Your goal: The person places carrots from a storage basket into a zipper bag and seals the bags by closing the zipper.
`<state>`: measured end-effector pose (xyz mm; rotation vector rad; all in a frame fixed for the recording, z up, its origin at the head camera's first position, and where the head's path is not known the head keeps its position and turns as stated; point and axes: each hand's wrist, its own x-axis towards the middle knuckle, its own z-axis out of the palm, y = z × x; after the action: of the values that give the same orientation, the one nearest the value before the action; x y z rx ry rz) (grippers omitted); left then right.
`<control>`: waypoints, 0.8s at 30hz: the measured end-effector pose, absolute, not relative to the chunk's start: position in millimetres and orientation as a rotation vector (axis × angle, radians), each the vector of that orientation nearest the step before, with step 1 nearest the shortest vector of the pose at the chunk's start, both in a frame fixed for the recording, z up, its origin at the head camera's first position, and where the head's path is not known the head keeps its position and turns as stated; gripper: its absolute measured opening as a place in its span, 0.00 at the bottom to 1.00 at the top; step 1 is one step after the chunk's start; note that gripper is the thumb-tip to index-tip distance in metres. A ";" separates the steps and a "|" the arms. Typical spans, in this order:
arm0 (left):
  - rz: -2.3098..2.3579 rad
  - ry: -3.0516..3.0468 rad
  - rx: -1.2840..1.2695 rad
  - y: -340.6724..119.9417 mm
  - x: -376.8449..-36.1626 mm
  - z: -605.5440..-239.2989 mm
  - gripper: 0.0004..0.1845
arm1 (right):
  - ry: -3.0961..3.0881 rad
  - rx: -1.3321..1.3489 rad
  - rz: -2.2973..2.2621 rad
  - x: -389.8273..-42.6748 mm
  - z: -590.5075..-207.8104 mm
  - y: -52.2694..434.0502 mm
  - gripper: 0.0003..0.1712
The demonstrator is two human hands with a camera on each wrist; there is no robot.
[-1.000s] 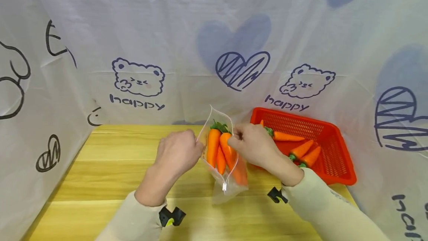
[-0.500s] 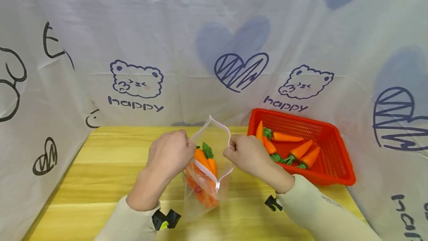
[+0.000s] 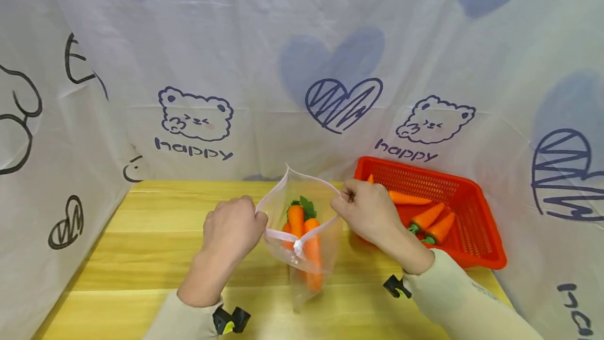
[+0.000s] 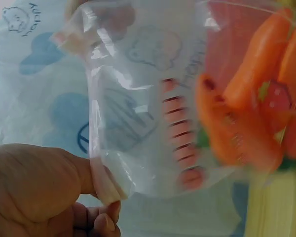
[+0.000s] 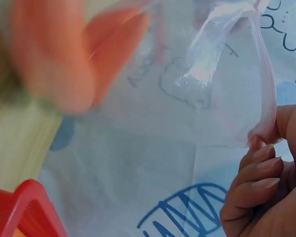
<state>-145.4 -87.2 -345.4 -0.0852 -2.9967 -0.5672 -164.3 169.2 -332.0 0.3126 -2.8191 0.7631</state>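
Note:
A clear zip bag [image 3: 325, 248] with a pale pink zip rim hangs with its mouth spread wide between my hands. Several orange carrots [image 3: 312, 245] with green tops stand inside it. My left hand [image 3: 233, 232] pinches the rim at the left, thumb against curled fingers. On the other side, my right hand [image 3: 370, 209] pinches the opposite rim. The white zip slider [image 3: 298, 246] faces me at the front. In the left wrist view, red printing [image 4: 175, 133] shows on the bag's wall, and the carrots [image 4: 256, 98] lean together low in the bag.
A red plastic basket [image 3: 488, 224] stands at the right on the wooden table [image 3: 155, 256], with several more carrots [image 3: 427, 218] in it, partly hidden by my right hand. A white printed cloth [image 3: 264, 67] hangs behind and along the sides.
The bag swung left with its carrots, then back towards the middle. Its mouth is now spread wider, my hands being further apart. Both hands have kept their hold on the rim.

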 end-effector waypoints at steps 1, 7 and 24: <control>-0.584 -2.983 -0.085 -87.5 -144.5 -344.7 0.12 | -2.834 0.322 0.752 -163.6 -331.3 168.8 0.11; -0.561 -2.942 -0.140 -84.0 -138.7 -342.2 0.11 | -2.914 0.333 0.654 -161.6 -332.2 170.9 0.11; -0.332 -2.521 -0.440 -72.2 -143.8 -369.7 0.16 | -2.812 0.386 0.625 -157.9 -350.9 188.8 0.13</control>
<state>-143.8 -72.2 -369.7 -0.4396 -2.5213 -0.3315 -157.9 188.8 -350.9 0.3864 -2.8117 0.6247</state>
